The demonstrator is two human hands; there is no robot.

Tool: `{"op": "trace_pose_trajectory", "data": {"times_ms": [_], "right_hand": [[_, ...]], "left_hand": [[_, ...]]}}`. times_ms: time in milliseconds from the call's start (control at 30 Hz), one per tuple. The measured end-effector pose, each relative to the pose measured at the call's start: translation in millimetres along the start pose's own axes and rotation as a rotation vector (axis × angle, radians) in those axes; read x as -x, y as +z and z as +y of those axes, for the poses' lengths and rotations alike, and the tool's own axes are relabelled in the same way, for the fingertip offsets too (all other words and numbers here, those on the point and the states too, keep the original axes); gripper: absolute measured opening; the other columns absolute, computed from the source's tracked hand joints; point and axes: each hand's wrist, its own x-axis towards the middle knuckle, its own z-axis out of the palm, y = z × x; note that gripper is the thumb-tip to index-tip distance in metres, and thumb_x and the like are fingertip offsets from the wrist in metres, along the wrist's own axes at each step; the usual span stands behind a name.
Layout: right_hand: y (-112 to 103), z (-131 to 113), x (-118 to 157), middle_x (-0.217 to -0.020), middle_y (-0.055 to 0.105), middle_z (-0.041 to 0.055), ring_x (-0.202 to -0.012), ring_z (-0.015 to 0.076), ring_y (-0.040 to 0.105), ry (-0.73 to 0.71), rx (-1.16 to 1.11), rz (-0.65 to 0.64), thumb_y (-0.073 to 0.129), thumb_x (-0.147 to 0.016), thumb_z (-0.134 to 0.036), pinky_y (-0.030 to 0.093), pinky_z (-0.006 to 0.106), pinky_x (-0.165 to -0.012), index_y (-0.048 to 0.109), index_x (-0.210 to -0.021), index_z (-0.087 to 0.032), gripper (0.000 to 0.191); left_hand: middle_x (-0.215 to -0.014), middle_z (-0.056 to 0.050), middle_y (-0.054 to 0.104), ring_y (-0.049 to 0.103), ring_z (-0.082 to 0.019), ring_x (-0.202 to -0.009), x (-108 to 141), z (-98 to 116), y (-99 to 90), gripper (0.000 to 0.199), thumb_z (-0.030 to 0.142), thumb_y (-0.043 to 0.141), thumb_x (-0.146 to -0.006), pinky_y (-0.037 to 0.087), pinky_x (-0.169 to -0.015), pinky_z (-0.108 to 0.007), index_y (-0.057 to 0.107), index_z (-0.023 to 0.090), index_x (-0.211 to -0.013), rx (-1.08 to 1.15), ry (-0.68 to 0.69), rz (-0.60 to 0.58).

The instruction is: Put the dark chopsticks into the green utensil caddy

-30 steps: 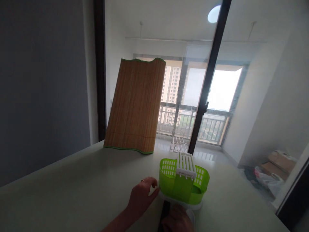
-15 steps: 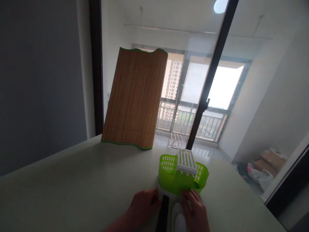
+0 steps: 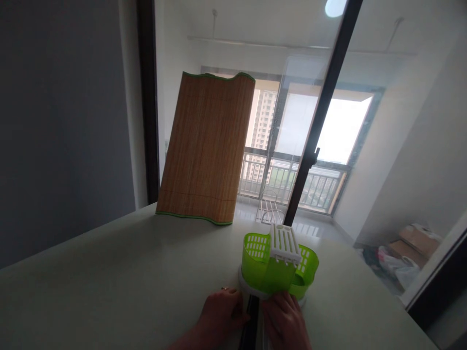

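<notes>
A bright green plastic utensil caddy (image 3: 255, 272) with perforated baskets stands on a white base near the front of the table. A white slotted piece (image 3: 285, 243) with small hooks tops its middle. From the caddy's front a long black handle (image 3: 251, 321) runs toward me; what it belongs to is hidden. My left hand (image 3: 223, 311), a ring on one finger, is curled beside the handle, thumb against it. On the handle's other side, my right hand (image 3: 285, 318) has its fingers bent down at the caddy's front edge. Whatever lies under those fingers is hidden.
The pale table (image 3: 146, 272) spreads out to the left. A bamboo mat (image 3: 206, 146) with green edging stands upright at its far side. Behind it is a glass door with a dark frame (image 3: 316, 129). Cardboard boxes (image 3: 416, 243) and bags lie on the floor at right.
My right hand has shifted left toward the black handle and now covers most of the white oval pieces seen before. My left hand has edged closer to the handle. The view has shifted slightly.
</notes>
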Motion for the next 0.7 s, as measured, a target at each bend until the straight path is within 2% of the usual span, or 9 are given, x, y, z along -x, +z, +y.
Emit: {"op": "trace_pose_trajectory", "data": {"times_ms": [167, 367, 533, 700], "right_hand": [[4.3, -0.4, 0.2, -0.075, 0.063, 0.0006, -0.073, 0.0193, 0.056, -0.065, 0.007, 0.019, 0.056, -0.079, -0.018, 0.044, 0.032, -0.065, 0.062, -0.088, -0.026, 0.014], [2.7, -3.7, -2.4, -0.074, 0.062, 0.0006, -0.073, 0.0192, 0.055, -0.052, -0.012, 0.053, 0.053, -0.082, -0.020, 0.042, 0.032, -0.065, 0.062, -0.085, -0.026, 0.011], [4.2, -4.0, -2.6, -0.073, 0.061, 0.0009, -0.072, 0.0190, 0.055, -0.054, -0.012, 0.053, 0.051, -0.083, -0.021, 0.042, 0.032, -0.065, 0.061, -0.083, -0.025, 0.011], [9.5, -2.8, -3.2, -0.072, 0.061, 0.0008, -0.070, 0.0186, 0.056, -0.107, -0.001, 0.088, 0.052, -0.080, -0.019, 0.042, 0.031, -0.064, 0.062, -0.083, -0.025, 0.012]], "left_hand": [[-0.087, 0.000, 0.065, 0.060, -0.020, -0.083, -0.7, 2.9, 2.2, 0.025, 0.046, 0.062, -0.069, 0.039, -0.068, -0.027, 0.063, 0.023, -0.079, 0.006, -0.023, 0.018], [-0.088, 0.000, 0.067, 0.061, -0.020, -0.084, -2.1, 2.5, 3.5, 0.019, 0.038, 0.057, -0.070, 0.041, -0.069, -0.027, 0.064, 0.024, -0.082, 0.000, -0.025, 0.008], [-0.088, -0.001, 0.070, 0.064, -0.023, -0.082, -5.0, -2.1, -4.4, 0.024, 0.030, 0.057, -0.065, 0.045, -0.069, -0.031, 0.067, 0.026, -0.087, -0.065, -0.073, -0.012], [-0.091, -0.015, 0.070, 0.066, -0.031, -0.085, -13.8, -4.5, -15.3, 0.029, 0.017, 0.047, -0.072, 0.049, -0.072, -0.040, 0.071, 0.017, -0.087, -0.259, -0.074, -0.076]]}}
